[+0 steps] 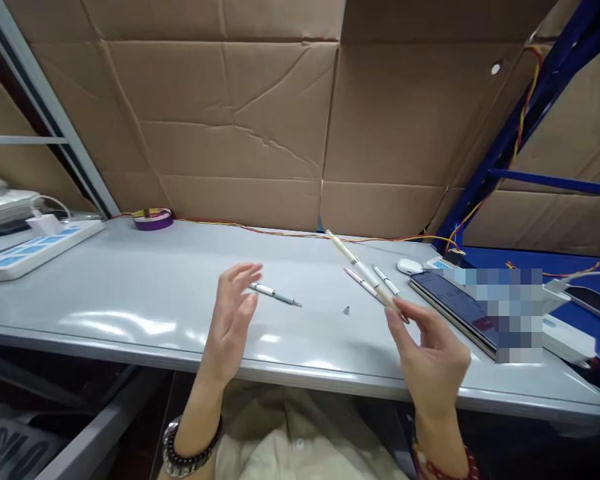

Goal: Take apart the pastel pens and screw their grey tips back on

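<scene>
The head-worn view looks forward and down, close over a flat glossy grey tabletop, facing creased brown cardboard sheets.

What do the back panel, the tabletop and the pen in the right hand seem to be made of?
Back panel: matte brown cardboard, judging by its creases and fold lines.
Tabletop: glossy and grey, perhaps painted metal or laminate; bright reflections show the shine but don't settle which.
Pen: probably smooth plastic, given its pale cream barrel, though blur hides detail.

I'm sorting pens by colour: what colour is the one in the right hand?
The held pen looks pale cream, clearest in the head view.
</scene>
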A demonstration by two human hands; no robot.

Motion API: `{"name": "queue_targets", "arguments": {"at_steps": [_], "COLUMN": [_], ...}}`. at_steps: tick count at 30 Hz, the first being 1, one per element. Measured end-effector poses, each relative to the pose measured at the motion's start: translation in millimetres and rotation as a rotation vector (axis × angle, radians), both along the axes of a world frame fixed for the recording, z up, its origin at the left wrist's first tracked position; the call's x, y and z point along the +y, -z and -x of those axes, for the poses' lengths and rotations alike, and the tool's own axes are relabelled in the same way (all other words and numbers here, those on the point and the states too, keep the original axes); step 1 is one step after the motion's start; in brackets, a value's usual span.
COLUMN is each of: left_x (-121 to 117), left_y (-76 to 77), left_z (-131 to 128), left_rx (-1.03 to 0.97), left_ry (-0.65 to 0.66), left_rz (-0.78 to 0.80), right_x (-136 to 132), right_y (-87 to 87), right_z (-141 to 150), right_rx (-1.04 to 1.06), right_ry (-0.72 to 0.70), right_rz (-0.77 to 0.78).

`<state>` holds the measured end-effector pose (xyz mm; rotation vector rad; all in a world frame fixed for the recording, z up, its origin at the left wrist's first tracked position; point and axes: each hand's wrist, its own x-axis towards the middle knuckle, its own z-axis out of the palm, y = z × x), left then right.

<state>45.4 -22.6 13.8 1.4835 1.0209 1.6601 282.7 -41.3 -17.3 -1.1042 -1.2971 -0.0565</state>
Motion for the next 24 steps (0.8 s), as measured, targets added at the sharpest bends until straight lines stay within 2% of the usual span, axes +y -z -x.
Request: {"name": "queue_targets", "arguments": {"at_steps": [2,4,8,12,14,16,19,24], "left_x": [6,11,21,32,35,35,28,13], "left_y": [0.8,3.3,10.9,16.6,18.2,18.7,17.4,13.6], "left_z": [12,20,20,19,22,27,33,38], "left_rx": [0.371,0.615,0.897,1.135,1.202,1.202,1.114,1.091], "left_ry": [-0.077,-0.069,0.001,-0.044,-0.1,-0.099,-0.043,0.047], "left_rz": [-0.01,0.02,0.142,0.229,0.215,0.17,0.085,0.051], "right_x": [6,11,15,16,17,16,14,11], "right_y": [-1.7,-2.5,0.5,4.8,5.8,6.7,8.8,10.2], "right_z": [-12,-19,-22,-23,-21,-15,-2,10], "right_rx": [-0.082,-0.178,-0.299,-0.389,-0.443,-0.52,-0.635,-0.716], "right_ry": [0.11,0.115,0.099,0.112,0.096,0.053,0.002,0.081], "right_rz": [0.164,0.32,0.493,0.49,0.44,0.411,0.433,0.451]}}
